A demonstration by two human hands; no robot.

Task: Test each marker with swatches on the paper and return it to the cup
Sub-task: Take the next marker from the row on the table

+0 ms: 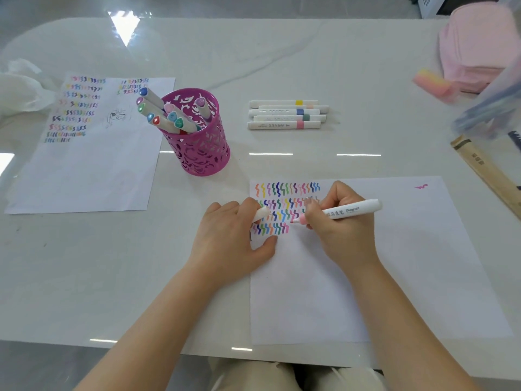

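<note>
A white sheet of paper [394, 263] lies in front of me with rows of coloured zigzag swatches [284, 204] at its top left. My right hand [342, 224] grips a white marker [352, 210] with a pink tip that touches the paper at the end of the lowest swatch row. My left hand [234, 238] rests on the paper's left edge and holds the marker's white cap [260, 214] between its fingers. A magenta cut-out cup [200, 142] with several markers stands up and to the left.
Several white markers [287, 114] lie side by side beyond the paper. A second swatch-covered sheet [90, 153] lies at the left. A pink pouch [476, 43], a clear box [496, 108] and a wooden box [487, 167] crowd the right edge. Crumpled plastic [19, 88] sits far left.
</note>
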